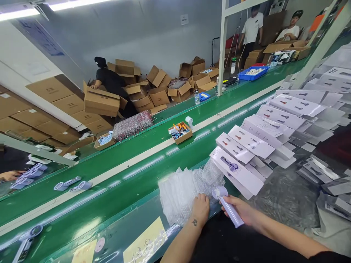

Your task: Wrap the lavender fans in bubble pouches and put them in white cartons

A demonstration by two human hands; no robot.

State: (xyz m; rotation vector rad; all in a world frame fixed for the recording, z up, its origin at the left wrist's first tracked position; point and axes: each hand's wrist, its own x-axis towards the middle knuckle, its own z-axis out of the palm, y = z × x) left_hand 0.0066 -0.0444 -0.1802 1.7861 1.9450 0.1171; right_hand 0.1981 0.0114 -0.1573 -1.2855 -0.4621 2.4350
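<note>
My right hand is closed around the handle of a lavender handheld fan, its round head tipped up and to the left. My left hand presses with curled fingers on the near right part of a pile of clear bubble wrap bags at the bench edge. The fingertips are partly hidden against the plastic. Just beyond the fan lies the nearest of many white printed boxes, with a picture of a purple fan on it.
Rows of flat white cartons overlap on the right. Green conveyor belts run across, carrying lavender fans, a grey fan and a small cardboard box. Handwritten yellow paper lies near me. Co-workers and brown cartons are beyond.
</note>
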